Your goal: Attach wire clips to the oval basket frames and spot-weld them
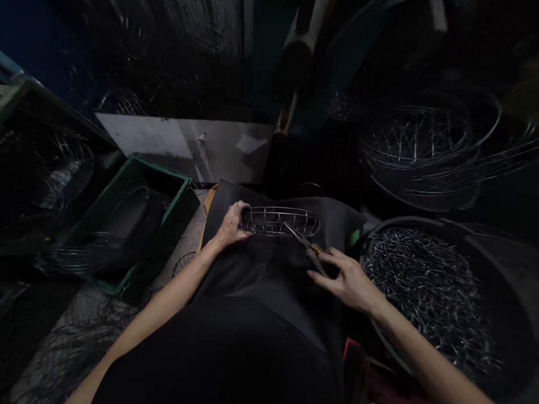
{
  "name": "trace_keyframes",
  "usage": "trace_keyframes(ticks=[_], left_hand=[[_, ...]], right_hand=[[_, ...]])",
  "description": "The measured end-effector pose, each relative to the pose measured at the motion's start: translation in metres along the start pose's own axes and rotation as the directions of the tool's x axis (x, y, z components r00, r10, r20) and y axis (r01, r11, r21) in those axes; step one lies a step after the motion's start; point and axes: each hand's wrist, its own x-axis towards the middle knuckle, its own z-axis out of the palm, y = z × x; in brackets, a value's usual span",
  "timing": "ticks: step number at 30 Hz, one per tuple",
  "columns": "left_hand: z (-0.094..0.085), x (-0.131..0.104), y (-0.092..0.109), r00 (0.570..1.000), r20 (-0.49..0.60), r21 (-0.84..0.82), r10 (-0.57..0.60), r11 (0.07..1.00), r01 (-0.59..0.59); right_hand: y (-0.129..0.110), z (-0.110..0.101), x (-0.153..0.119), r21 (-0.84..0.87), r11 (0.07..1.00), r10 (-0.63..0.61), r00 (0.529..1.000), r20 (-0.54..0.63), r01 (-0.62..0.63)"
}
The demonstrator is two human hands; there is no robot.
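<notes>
A shallow round wire basket is held on edge above the lap, over dark clothing. My left hand grips its left end, thumb on top. In my right hand is a pair of long-nosed pliers with dark and yellow handles. The pliers point up and left, and their tip lies at the wires of the basket, right of its middle. Whether the jaws pinch a wire is too small to tell.
At the right stands a large round tub with many small bent metal pieces. Wire hoops and racks lie behind it. A green crate is at the left, near a pale panel.
</notes>
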Motion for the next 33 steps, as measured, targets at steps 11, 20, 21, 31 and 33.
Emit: trace_keyframes(ticks=[11,20,21,31,33], left_hand=[[0.003,-0.004,0.003,0.997,-0.057,0.021,-0.055,0.998,0.056],[0.006,-0.006,0.005,0.998,-0.025,0.012,-0.059,0.998,0.06],[0.005,-0.006,0.006,0.998,-0.03,0.011,-0.057,0.998,0.057],[0.011,-0.012,0.01,0.996,-0.092,0.071,0.02,0.997,-0.013],[0.014,-0.014,0.006,0.996,-0.088,0.069,0.003,0.998,0.003]], right_hand=[[0.02,-0.002,-0.011,-0.276,0.958,-0.086,0.996,-0.01,0.08],[0.011,0.022,-0.04,-0.174,0.985,-0.013,0.999,-0.047,0.005],[0.007,0.023,-0.036,-0.169,0.985,-0.026,0.998,-0.05,0.018],[-0.033,0.067,-0.032,-0.001,0.994,0.106,0.992,-0.074,-0.106],[-0.046,0.078,-0.034,0.067,0.987,0.151,0.985,-0.081,-0.145]])
